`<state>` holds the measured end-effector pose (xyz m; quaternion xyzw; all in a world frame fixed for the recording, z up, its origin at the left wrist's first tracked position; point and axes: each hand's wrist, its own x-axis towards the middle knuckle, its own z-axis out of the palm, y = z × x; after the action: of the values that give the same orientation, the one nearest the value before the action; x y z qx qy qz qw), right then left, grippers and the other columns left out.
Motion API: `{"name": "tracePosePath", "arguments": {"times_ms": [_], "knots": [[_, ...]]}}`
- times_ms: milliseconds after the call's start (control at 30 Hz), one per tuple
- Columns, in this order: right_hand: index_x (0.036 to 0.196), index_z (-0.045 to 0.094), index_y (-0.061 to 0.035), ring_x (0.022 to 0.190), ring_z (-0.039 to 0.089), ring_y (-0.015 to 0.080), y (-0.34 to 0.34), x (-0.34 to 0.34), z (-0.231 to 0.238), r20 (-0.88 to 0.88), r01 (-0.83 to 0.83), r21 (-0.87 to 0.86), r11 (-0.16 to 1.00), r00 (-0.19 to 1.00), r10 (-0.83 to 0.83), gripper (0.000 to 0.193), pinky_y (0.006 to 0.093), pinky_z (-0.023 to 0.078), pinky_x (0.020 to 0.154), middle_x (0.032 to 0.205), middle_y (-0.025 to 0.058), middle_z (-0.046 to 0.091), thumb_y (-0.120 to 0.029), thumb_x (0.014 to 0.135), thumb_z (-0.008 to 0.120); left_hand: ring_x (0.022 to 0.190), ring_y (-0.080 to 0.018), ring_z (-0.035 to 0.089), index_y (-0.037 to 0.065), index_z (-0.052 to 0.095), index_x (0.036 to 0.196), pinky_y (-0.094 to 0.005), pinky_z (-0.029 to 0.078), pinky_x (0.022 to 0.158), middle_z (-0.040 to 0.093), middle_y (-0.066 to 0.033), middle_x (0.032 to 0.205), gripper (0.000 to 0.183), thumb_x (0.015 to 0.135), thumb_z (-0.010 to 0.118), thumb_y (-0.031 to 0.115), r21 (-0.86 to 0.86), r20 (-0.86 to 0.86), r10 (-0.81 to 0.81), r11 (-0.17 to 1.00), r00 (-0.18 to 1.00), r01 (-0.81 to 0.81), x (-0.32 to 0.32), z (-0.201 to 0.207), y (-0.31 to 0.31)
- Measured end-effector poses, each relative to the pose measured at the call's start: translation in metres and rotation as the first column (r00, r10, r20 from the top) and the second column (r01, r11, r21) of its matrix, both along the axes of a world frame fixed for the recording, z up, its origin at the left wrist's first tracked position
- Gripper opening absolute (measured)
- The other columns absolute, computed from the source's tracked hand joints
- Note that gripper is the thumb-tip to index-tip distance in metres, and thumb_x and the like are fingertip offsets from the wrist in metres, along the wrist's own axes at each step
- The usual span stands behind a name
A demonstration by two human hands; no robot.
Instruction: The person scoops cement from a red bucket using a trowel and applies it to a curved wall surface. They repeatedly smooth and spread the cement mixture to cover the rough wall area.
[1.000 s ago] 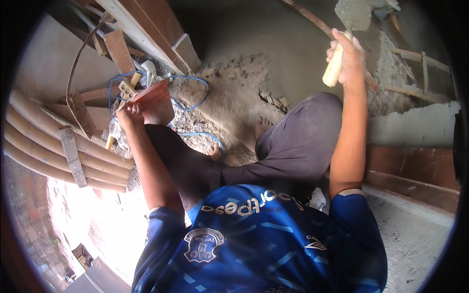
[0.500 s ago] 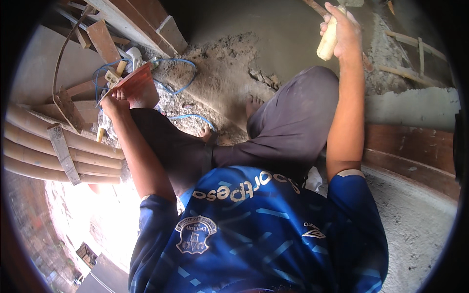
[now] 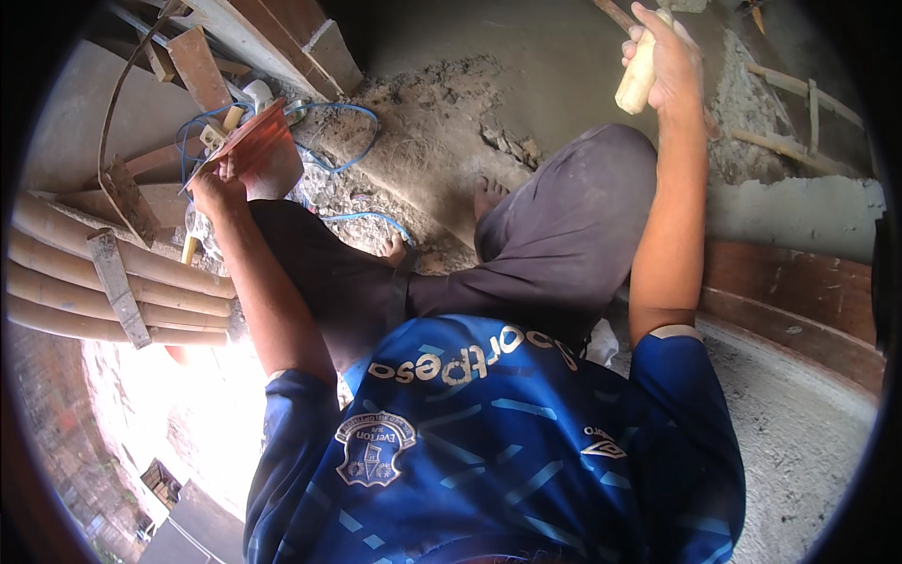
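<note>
My right hand point(image 3: 672, 66) is raised at the upper right, fingers wrapped round a thick pale handle point(image 3: 638, 83). A narrow brown edge shows on both sides of the hand, so the tool looks like a plastering float seen edge-on. Beyond it spreads a smooth grey cement surface point(image 3: 432, 33). At the left, my left hand point(image 3: 218, 191) is closed on the rim of a reddish-orange container point(image 3: 268, 150), which is tilted. What lies inside the container is hidden from here.
Bamboo poles point(image 3: 122, 282) lie at the left beneath a short board. A blue cable point(image 3: 362, 160) loops over rubble near my bare feet. Timber pieces point(image 3: 199, 70) lean at the upper left. A brown plank point(image 3: 789, 291) and a low cement ledge point(image 3: 794, 216) run along the right.
My right hand has shifted very slightly to the right with the float. My left hand and the container have moved slightly up and left. Both grips stay the same.
</note>
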<state>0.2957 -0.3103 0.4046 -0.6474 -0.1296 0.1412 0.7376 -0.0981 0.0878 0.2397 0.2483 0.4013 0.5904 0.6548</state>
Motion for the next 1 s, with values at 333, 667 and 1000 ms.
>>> {"name": "tracePosePath", "arguments": {"times_ms": [333,667,1000], "knots": [[0.096,0.051,-0.0058,0.051,0.051,0.0128,0.003,-0.001,-0.007,0.017,-0.012,-0.067,0.998,1.000,0.013,0.031,0.0262,0.041,0.047,0.068,0.0031,0.052,-0.021,0.078,0.072,0.075,-0.0203,0.055,-0.004,0.046,0.094,-0.0401,0.056,0.079,0.049,-0.0083,0.082,0.010,0.087,0.048,0.004,-0.034,0.016,-0.016,0.999,1.000,0.017,0.003,0.011,-0.013],[0.098,0.051,-0.0040,0.051,0.051,0.0124,0.011,-0.011,-0.001,0.045,-0.028,-0.046,0.999,0.999,0.030,0.034,0.0257,0.040,0.047,0.068,0.0032,0.052,-0.021,0.078,0.072,0.054,-0.0208,0.057,-0.003,0.058,0.075,-0.0333,0.049,0.051,0.056,-0.0083,0.063,0.025,0.074,0.074,0.016,0.058,-0.317,0.152,0.988,0.936,-0.141,0.003,0.025,-0.028],[0.097,0.053,-0.0014,0.051,0.051,0.0123,0.004,0.005,-0.013,0.042,-0.024,-0.039,0.999,0.999,0.026,0.032,0.0266,0.041,0.045,0.068,0.0046,0.052,-0.021,0.078,0.070,0.048,-0.0196,0.056,-0.001,0.053,0.074,-0.0305,0.046,0.043,0.058,-0.0090,0.066,0.019,0.065,0.070,0.003,0.126,-0.382,0.217,0.975,0.899,-0.182,0.016,0.031,-0.037]]}}
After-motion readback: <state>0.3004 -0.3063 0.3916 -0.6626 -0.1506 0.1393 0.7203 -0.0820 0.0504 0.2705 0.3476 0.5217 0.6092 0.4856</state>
